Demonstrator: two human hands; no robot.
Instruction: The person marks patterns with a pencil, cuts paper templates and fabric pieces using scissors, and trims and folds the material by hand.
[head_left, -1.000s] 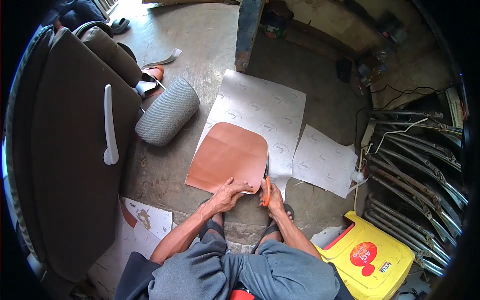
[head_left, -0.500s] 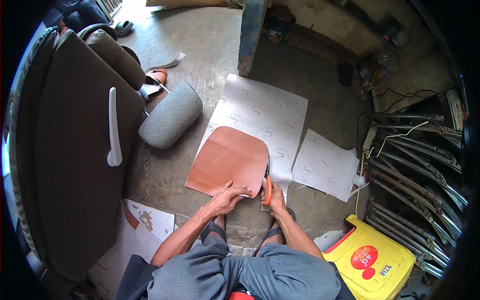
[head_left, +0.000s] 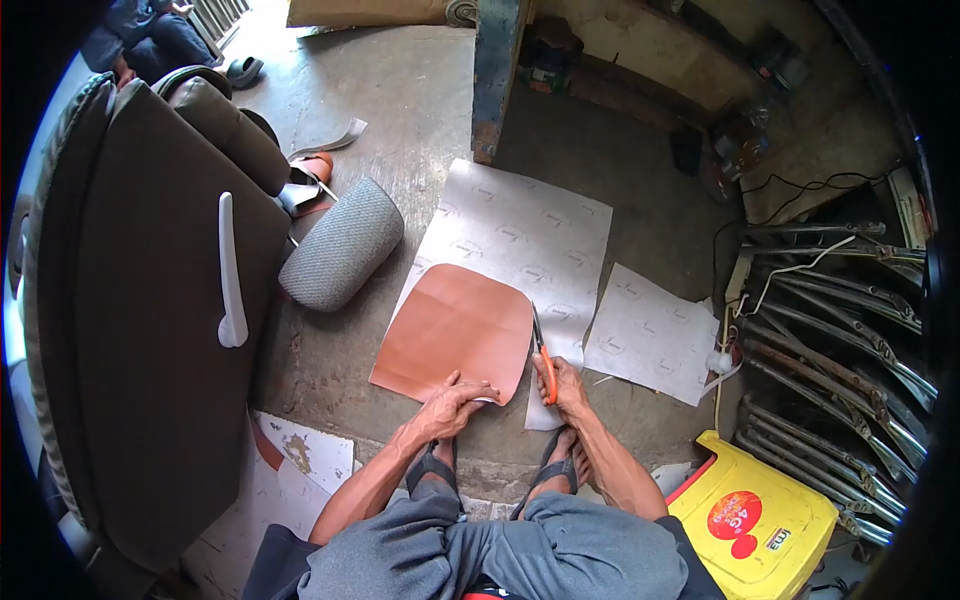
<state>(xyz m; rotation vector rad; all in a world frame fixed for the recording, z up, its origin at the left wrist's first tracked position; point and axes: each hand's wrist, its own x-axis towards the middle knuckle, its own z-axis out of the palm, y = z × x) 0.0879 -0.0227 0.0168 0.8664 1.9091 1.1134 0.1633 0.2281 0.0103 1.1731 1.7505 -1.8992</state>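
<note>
Reddish-brown sheet [head_left: 455, 335] lies partly over white patterned material [head_left: 520, 220]. My left hand [head_left: 452, 408] touches its near edge, grip unclear; my right hand [head_left: 567, 388] grips orange-handled scissors [head_left: 549, 376] at its right edge, seemingly mid-trim, which calls for steadiness.

Floor [head_left: 328, 375], before the person [head_left: 490, 550]: one sheet [head_left: 530, 222], with the panel [head_left: 455, 330] lying partly over its near left side. Scissors [head_left: 542, 348] are in the right hand [head_left: 562, 385], at the panel's right edge. A second sheet [head_left: 650, 335] lies to the right. Left of the panel sits a cushion [head_left: 343, 245]; a post [head_left: 492, 85] stands beyond the first sheet. Metal tubes [head_left: 840, 375] are at far right, beyond the plastic box [head_left: 790, 540].
</note>
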